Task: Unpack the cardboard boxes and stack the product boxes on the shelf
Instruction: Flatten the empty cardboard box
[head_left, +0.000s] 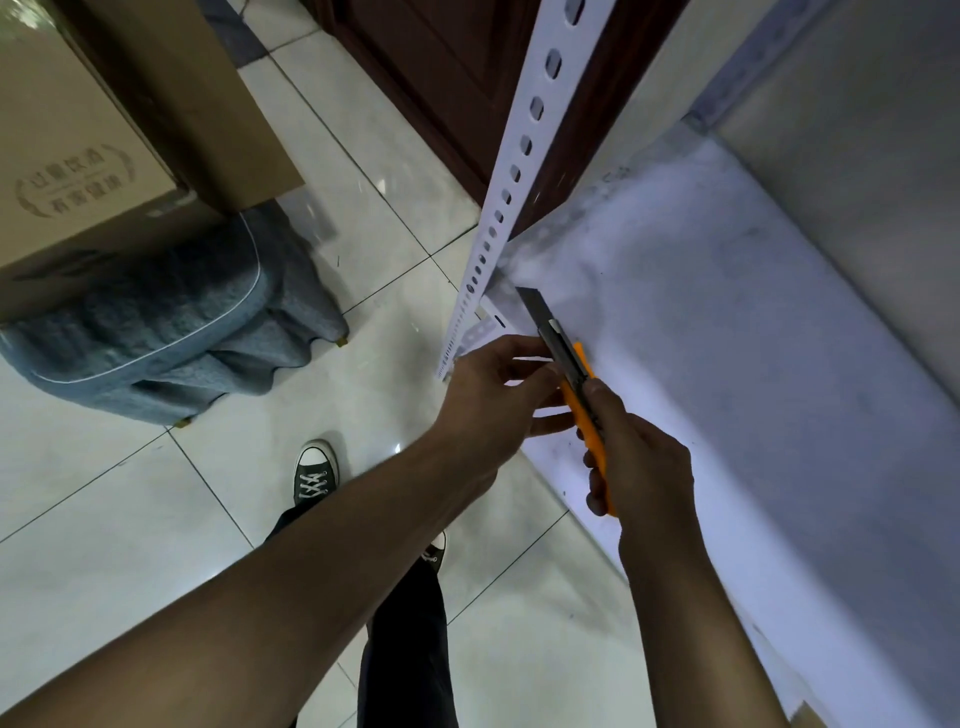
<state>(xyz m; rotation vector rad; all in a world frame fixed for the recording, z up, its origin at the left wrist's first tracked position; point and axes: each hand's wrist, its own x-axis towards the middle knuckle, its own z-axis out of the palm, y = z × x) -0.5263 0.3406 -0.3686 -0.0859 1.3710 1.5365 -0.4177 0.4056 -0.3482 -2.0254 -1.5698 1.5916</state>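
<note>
Glossy floor tiles (156, 519), matt cardboard box (78, 156), orange plastic knife (582, 395)

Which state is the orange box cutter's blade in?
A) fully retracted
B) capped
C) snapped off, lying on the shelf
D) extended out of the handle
D: the box cutter, gripped by the right hand and touched by the left hand, shows its blade extended over the shelf.

The cardboard box (78, 156) runs off the left edge — its printed seal is too blurred to read. The utility knife (571, 374) handle is partly hidden inside the right hand (644, 467).
</note>
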